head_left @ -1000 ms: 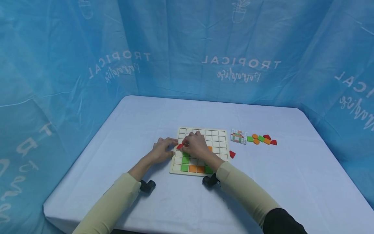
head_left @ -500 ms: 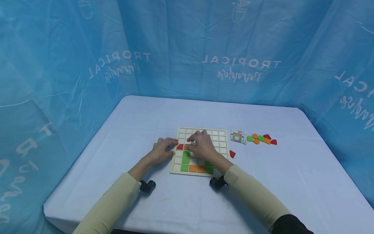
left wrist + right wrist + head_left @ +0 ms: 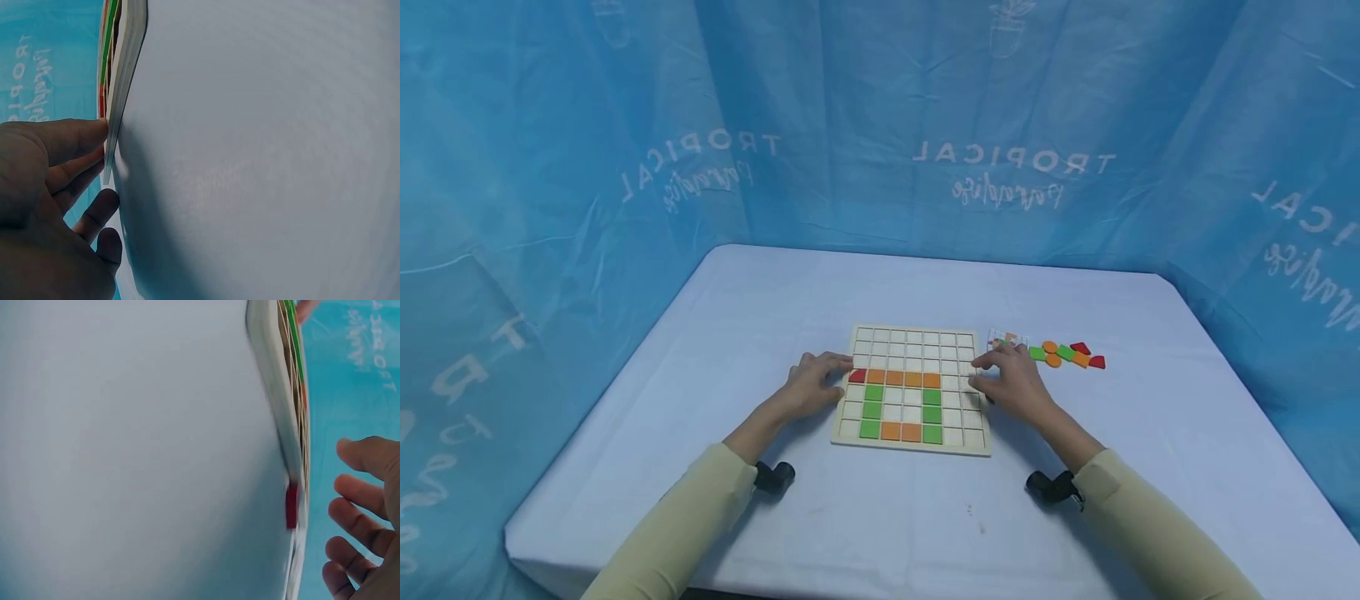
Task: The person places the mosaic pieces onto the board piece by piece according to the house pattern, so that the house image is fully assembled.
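Note:
A square wooden grid board [image 3: 951, 398] lies on the table. Set in its cells are green tiles [image 3: 872, 411], orange tiles [image 3: 913, 380] and one red tile [image 3: 857, 376] at the left end of the orange row. My left hand [image 3: 808, 387] rests at the board's left edge; the left wrist view shows the thumb touching that edge. Over the right edge hovers my right hand [image 3: 1015, 385], fingers apart and holding nothing. Just below it, a loose red piece [image 3: 292, 506] lies against the board's side in the right wrist view, mostly hidden by the hand in the head view.
A small pattern card [image 3: 1007, 336] sits right of the board, partly covered by my right hand. Farther right lies a cluster of several loose green, orange and red pieces [image 3: 1064, 353]. A white cloth [image 3: 895, 517] covers the table, with blue curtains [image 3: 880, 125] around it.
My right hand has left the red tile, which now lies flat in its cell, and has moved right across the board to its right edge. My left hand has stayed put.

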`<move>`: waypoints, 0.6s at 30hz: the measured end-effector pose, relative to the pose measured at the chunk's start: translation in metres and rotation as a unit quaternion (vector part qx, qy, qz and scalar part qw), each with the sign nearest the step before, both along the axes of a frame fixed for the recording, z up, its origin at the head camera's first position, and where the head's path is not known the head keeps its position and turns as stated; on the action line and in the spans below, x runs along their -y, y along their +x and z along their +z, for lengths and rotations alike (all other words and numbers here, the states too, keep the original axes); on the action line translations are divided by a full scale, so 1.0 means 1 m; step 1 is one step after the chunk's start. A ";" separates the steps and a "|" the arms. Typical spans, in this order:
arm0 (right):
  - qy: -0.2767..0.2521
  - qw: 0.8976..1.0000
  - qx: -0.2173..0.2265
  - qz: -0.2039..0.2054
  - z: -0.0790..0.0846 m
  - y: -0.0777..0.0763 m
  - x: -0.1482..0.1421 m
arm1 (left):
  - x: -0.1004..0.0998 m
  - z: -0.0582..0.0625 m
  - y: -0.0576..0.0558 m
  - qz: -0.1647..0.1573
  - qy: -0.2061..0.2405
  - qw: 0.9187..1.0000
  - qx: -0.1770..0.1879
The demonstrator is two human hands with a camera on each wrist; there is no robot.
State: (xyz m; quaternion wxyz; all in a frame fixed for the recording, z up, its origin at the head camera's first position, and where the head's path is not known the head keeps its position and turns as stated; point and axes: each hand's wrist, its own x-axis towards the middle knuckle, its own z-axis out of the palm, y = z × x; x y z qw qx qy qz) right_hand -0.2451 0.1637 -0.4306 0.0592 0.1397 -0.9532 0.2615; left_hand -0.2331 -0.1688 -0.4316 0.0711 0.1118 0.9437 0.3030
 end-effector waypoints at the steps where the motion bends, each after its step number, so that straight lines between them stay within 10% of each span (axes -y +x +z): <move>1: 0.002 1.000 0.009 -0.008 -0.001 0.001 -0.006 | 0.000 0.000 0.000 0.000 0.001 1.000 0.000; 18: 0.027 0.999 0.044 0.003 -0.014 0.007 -0.045 | 0.000 0.000 0.000 -0.002 0.000 1.000 0.001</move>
